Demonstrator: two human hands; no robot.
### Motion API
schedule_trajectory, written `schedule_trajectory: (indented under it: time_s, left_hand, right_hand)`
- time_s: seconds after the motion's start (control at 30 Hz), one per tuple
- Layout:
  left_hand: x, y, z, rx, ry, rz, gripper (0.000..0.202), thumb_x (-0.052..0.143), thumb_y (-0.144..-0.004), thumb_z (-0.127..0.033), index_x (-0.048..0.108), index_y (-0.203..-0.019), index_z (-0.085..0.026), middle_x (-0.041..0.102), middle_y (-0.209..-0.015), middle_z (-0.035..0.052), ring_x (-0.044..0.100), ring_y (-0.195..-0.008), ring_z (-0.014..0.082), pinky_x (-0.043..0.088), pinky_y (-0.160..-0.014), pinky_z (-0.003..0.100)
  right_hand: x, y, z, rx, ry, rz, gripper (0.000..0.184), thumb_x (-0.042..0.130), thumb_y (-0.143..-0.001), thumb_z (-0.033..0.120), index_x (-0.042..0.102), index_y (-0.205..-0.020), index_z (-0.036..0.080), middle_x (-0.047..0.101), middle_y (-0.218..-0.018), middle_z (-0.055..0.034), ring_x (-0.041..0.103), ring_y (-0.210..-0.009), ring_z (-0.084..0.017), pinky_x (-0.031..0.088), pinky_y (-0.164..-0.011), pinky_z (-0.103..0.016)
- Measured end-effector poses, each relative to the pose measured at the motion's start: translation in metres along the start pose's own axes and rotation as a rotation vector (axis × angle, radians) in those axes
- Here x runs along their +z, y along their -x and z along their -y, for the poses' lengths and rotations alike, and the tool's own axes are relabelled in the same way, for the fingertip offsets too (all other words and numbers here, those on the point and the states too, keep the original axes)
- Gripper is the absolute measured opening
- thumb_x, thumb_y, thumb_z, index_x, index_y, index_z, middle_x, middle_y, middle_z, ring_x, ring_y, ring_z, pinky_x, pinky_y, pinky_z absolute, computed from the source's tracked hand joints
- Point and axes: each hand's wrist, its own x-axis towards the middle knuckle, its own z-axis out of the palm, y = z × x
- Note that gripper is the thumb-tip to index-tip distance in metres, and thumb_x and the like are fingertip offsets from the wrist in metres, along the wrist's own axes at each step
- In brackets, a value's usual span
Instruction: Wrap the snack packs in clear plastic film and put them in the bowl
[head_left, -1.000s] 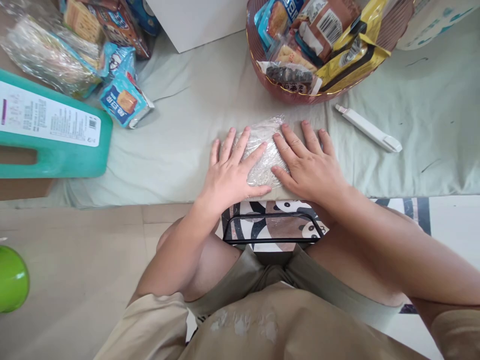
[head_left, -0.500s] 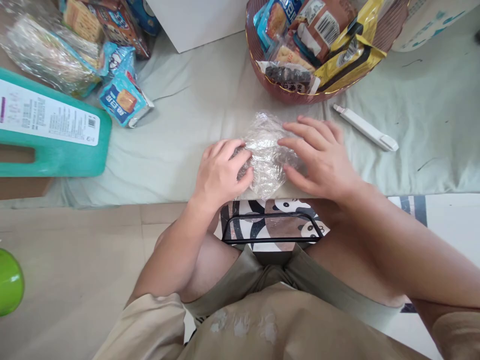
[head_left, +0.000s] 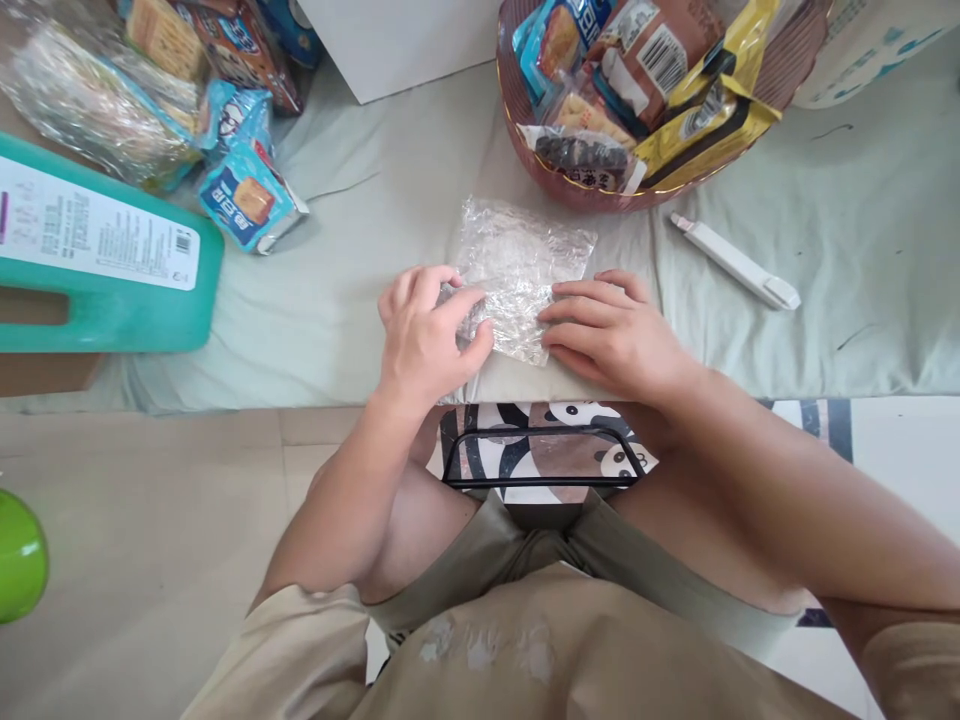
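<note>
A crinkled clear plastic bag (head_left: 517, 262) lies on the pale green cloth (head_left: 360, 290) near the front edge of the surface. My left hand (head_left: 427, 335) is curled and pinches the bag's near left corner between thumb and fingers. My right hand (head_left: 611, 330) rests at the bag's near right edge, its fingers bent and pressed together on the plastic. The far part of the bag lies spread out and free of both hands.
A pink basket (head_left: 525, 120) of snack packets stands just behind the bag. A white sealing clip (head_left: 735, 260) lies to the right. A teal jug (head_left: 105, 270) and blue biscuit packets (head_left: 247, 195) sit at the left. A panda-print stool (head_left: 544, 455) is under my legs.
Both hands lay flat on the bag a second ago. They then curled, gathered the plastic and drew back to its near corners, and the bag now lies unfolded farther from me.
</note>
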Motion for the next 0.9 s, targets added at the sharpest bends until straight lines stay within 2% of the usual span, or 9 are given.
schedule_trajectory:
  time_s: [0.13,0.23,0.37,0.5,0.6,0.67,0.77,0.83,0.9]
  left_hand:
    - [0.004,0.001,0.001,0.051,0.008,-0.093,0.028,0.062,-0.087,-0.034,0.077,-0.110,-0.028,0.067,-0.124,0.0103,0.058,-0.124,0.0340,0.039,-0.110,0.056]
    - [0.003,0.004,-0.001,0.193,0.095,-0.166,0.030,0.063,-0.086,-0.045,0.075,-0.106,-0.026,0.070,-0.114,0.0097,0.062,-0.117,0.0339,0.039,-0.110,0.057]
    - [-0.006,0.005,-0.005,0.310,0.154,-0.018,0.042,0.070,-0.082,-0.052,0.073,-0.114,-0.027,0.074,-0.118,0.0076,0.064,-0.121,0.0344,0.039,-0.115,0.056]
    - [-0.009,-0.001,-0.001,0.249,0.104,0.083,0.030,0.064,-0.086,-0.024,0.073,-0.114,-0.029,0.076,-0.122,0.0043,0.064,-0.128,0.0300,0.038,-0.120,0.054]
    - [-0.005,-0.005,0.003,0.264,0.091,0.047,0.025,0.055,-0.089,-0.013,0.074,-0.098,-0.025,0.079,-0.107,0.0037,0.070,-0.113,0.0254,0.047,-0.108,0.048]
    - [-0.002,-0.005,0.003,0.283,0.058,-0.009,0.024,0.052,-0.089,-0.012,0.073,-0.090,-0.023,0.079,-0.095,0.0039,0.072,-0.096,0.0226,0.052,-0.091,0.042]
    - [0.000,-0.004,0.002,0.303,0.013,-0.109,0.022,0.053,-0.086,-0.011,0.071,-0.083,-0.022,0.074,-0.078,0.0025,0.067,-0.074,0.0192,0.048,-0.075,0.037]
    - [-0.003,-0.002,0.001,0.328,0.042,-0.152,0.019,0.055,-0.084,-0.012,0.069,-0.078,-0.022,0.069,-0.068,0.0004,0.062,-0.066,0.0173,0.045,-0.070,0.036]
    - [-0.006,-0.001,0.000,0.371,0.162,-0.094,0.011,0.061,-0.084,-0.018,0.069,-0.079,-0.022,0.068,-0.065,-0.0012,0.061,-0.065,0.0166,0.045,-0.070,0.035]
  right_hand:
    - [0.004,-0.005,0.007,-0.006,-0.045,-0.021,0.012,0.058,-0.103,0.023,0.068,-0.098,0.025,0.080,-0.114,0.0011,0.066,-0.127,-0.020,0.039,-0.105,-0.041]
    - [0.002,-0.008,0.015,0.029,-0.100,-0.031,0.014,0.055,-0.103,0.021,0.067,-0.099,0.024,0.081,-0.107,0.0005,0.069,-0.122,-0.020,0.039,-0.106,-0.041]
    - [-0.008,-0.009,0.017,0.120,-0.196,-0.022,0.018,0.047,-0.099,0.023,0.063,-0.092,0.025,0.080,-0.097,-0.0013,0.073,-0.115,-0.023,0.043,-0.102,-0.044]
    - [-0.022,-0.008,0.007,0.175,-0.316,0.008,0.014,0.047,-0.089,0.026,0.057,-0.079,0.025,0.081,-0.096,-0.0034,0.073,-0.118,-0.029,0.046,-0.101,-0.048]
    - [-0.029,-0.006,0.003,0.133,-0.387,-0.013,0.012,0.048,-0.087,0.028,0.057,-0.080,0.025,0.081,-0.100,-0.0039,0.072,-0.118,-0.029,0.048,-0.102,-0.047]
    - [-0.030,-0.006,0.005,0.088,-0.383,-0.041,0.016,0.054,-0.088,0.037,0.062,-0.093,0.024,0.080,-0.109,-0.0065,0.072,-0.118,-0.031,0.048,-0.101,-0.048]
    - [-0.026,-0.005,0.010,0.045,-0.277,-0.046,0.032,0.064,-0.090,0.047,0.065,-0.112,0.024,0.078,-0.120,-0.0094,0.071,-0.116,-0.030,0.049,-0.098,-0.047]
    - [-0.023,-0.005,0.012,0.064,-0.194,-0.035,0.018,0.062,-0.095,0.040,0.066,-0.105,0.026,0.080,-0.114,-0.0058,0.073,-0.113,-0.027,0.049,-0.097,-0.045]
    - [-0.023,-0.004,0.010,0.123,-0.175,-0.008,0.014,0.056,-0.099,0.035,0.066,-0.094,0.026,0.082,-0.104,-0.0031,0.074,-0.112,-0.025,0.049,-0.096,-0.043]
